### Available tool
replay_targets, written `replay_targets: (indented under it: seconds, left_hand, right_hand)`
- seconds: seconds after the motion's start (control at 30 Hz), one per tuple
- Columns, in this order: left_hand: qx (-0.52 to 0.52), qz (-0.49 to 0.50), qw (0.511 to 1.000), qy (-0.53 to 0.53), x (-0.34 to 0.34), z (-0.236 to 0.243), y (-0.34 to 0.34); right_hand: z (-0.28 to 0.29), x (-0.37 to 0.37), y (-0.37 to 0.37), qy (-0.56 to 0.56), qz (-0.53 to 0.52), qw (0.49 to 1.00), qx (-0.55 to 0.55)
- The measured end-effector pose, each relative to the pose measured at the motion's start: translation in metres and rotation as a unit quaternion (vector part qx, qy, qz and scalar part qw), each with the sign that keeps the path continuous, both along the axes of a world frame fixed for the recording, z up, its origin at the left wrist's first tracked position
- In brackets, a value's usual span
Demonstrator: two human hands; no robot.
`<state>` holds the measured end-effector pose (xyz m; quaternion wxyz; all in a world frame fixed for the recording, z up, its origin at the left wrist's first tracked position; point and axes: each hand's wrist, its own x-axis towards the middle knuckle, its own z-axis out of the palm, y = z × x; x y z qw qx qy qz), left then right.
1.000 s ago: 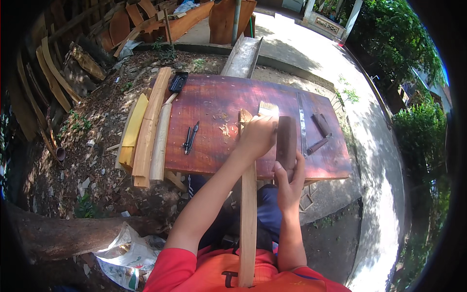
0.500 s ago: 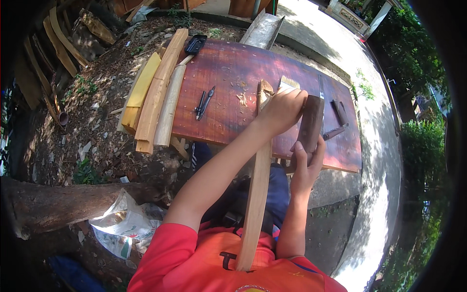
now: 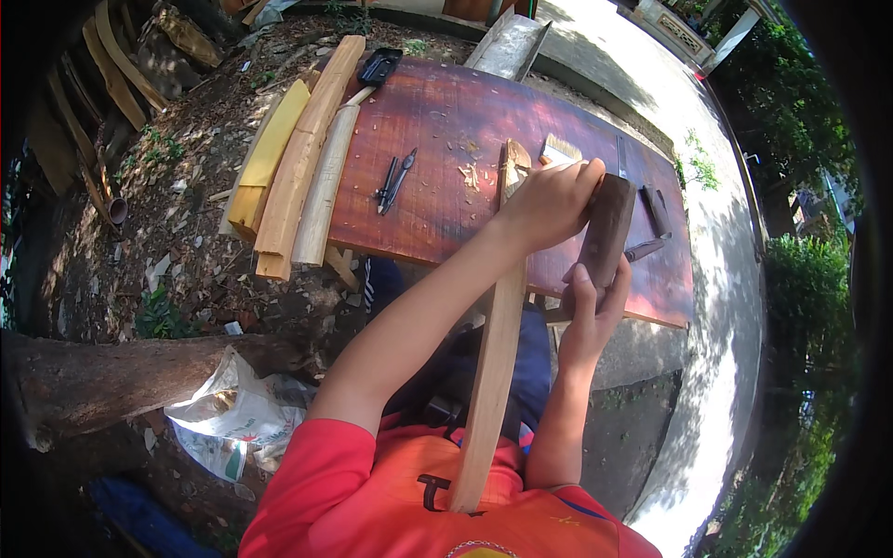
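Above the table [image 3: 437, 219], left hand [image 3: 547, 205], right hand [image 3: 593, 318], fingers [image 3: 580, 177] round dark block [image 3: 610, 225]; lettered shirt [image 3: 386, 498] below.

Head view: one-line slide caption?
Right hand holds a dark block, left hand at its upper end; a wood strip runs from the table toward the shirt.

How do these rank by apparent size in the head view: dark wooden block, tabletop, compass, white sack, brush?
1. Tabletop
2. White sack
3. Dark wooden block
4. Compass and brush: unsure; the left hand seems to partly hide the brush.
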<state>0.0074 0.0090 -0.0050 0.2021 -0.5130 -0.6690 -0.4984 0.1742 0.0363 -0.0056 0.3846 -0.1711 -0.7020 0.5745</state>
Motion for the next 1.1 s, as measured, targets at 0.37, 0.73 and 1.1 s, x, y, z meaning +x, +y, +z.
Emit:
replay_targets:
  seconds: [0.37,0.73,1.1]
  left_hand:
    - [0.04,0.007,0.999,-0.001,-0.001,0.002,0.001]
    - [0.048,-0.002,0.999,-0.021,0.002,0.004,0.0]
    - [0.057,0.034,0.998,-0.022,-0.004,0.008,0.009]
  right_hand:
    - [0.003,0.0,-0.003,-0.005,-0.005,1.0,-0.013]
    - [-0.004,0.003,0.005,0.012,0.013,1.0,-0.006]
    - [-0.006,0.003,-0.007,0.139,-0.082,0.986,0.047]
